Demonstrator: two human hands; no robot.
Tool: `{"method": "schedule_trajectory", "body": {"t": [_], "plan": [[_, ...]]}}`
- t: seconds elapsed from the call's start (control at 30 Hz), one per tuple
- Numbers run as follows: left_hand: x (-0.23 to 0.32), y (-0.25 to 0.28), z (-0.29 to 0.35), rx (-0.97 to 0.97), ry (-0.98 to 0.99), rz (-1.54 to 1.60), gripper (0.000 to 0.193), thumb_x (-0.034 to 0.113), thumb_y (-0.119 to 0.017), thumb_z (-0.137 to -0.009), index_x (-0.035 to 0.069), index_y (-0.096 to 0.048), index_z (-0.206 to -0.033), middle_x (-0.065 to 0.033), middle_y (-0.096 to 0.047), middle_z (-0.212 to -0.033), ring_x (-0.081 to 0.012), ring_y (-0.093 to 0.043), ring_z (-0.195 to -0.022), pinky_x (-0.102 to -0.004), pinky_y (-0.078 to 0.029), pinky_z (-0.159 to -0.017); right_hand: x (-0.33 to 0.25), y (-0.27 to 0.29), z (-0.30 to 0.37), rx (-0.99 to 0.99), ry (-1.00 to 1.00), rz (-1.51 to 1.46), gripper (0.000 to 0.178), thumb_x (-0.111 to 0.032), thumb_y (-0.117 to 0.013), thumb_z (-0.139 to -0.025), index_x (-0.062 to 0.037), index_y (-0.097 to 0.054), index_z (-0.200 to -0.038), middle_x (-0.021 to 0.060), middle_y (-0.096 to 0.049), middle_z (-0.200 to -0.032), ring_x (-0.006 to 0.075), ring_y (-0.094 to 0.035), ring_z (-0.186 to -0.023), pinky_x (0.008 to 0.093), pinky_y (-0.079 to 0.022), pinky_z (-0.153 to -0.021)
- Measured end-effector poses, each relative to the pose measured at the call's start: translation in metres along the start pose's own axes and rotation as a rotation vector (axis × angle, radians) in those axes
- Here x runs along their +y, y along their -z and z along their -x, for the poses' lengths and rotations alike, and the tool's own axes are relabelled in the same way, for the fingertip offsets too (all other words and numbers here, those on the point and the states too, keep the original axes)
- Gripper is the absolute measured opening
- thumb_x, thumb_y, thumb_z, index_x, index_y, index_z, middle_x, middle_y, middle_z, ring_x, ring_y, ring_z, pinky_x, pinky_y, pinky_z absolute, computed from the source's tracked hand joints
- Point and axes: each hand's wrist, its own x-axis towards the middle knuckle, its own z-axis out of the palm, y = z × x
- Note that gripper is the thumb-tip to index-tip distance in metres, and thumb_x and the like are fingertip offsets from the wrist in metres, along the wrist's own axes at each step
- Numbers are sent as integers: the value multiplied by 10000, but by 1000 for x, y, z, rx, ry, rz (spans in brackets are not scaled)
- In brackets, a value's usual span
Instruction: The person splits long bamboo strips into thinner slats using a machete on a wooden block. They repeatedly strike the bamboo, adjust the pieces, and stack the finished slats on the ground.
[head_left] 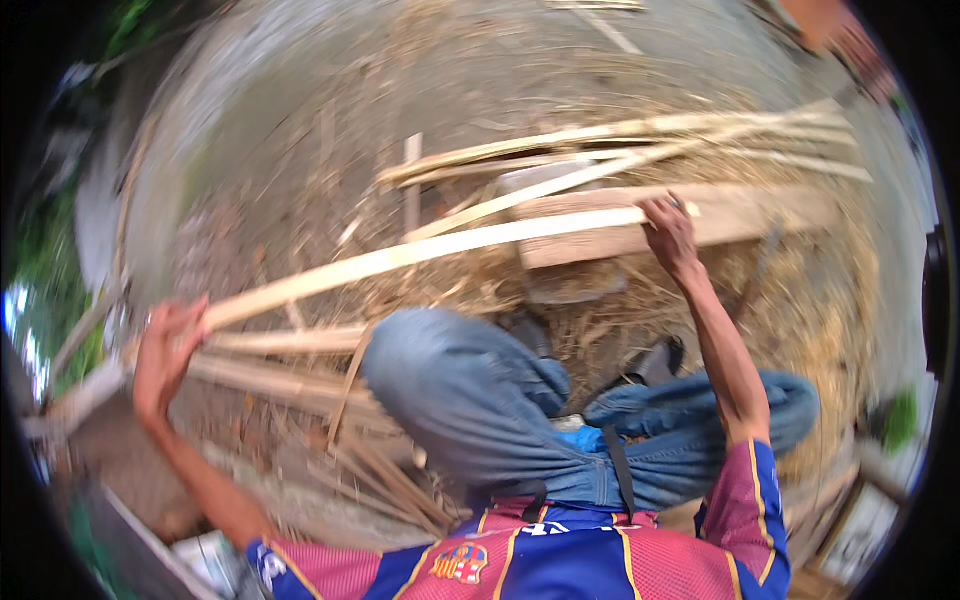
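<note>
A long pale strip [430,256], bamboo or wood, stretches between my two hands, sloping up to the right. My left hand [168,345] is closed around its left end, far out to the side. With my right hand [669,232] I grip it close to the right end, above a thick wooden plank [585,246]. Just beyond, a bundle of similar pale strips [560,140] lies partly across the plank. More strips [280,378] lie on the ground to the left of my bent knee, some running beneath the held one.
Straw-like shavings [800,310] cover the ground around the plank. My jeans-clad legs [460,400] are folded close in front. A framed item [858,530] stands at the lower right. An orange shape [815,22] is blurred at the upper right.
</note>
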Motion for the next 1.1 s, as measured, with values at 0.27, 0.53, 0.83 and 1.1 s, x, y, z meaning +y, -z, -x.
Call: {"method": "schedule_trajectory", "body": {"t": [0.27, 0.53, 0.83, 1.1], "plan": [[-10, -273, 63, 92, 798, 898, 445, 449, -571, -1008, 35, -729, -973, -101, -725, -854, -172, -694, -804, -323, -541, -723, -209, -61, 49, -273, 187, -136, 210, -212, -709, -864, -95, -636, -1022, 71, -625, -846, 199, -617, -785, 426, -432, -775], [180, -431, 64, -262, 926, 1845, 375, 410, -551, -1024, 59, -676, -977, -91, -711, -860, -171, -684, -777, -324, -565, -673, -230, -68, 80, -491, 48, -698, 177, -196, -562, -885, -54, -612, -977, 144, -582, -880, 341, -604, -864, 431, -462, -763], [157, -472, 55, -56, 975, 2089, 228, 315, -555, -1030, 95, -611, -1045, -86, -698, -941, -203, -669, -818, -345, -578, -700, -216, -70, 81, -441, -36, -773, 316, -181, -551, -908, -92, -659, -1191, 142, -615, -999, 331, -624, -969, 396, -502, -834], [30, -495, 91, 807, 1579, 2066, 216, 254, -518, -1049, 101, -563, -903, -37, -575, -765, -121, -550, -572, -242, -479, -473, -180, -60, 76, -375, -192, -644, 234, -206, -612, -993, 8, -707, -985, 182, -635, -840, 350, -632, -765, 414, -497, -716]]}}
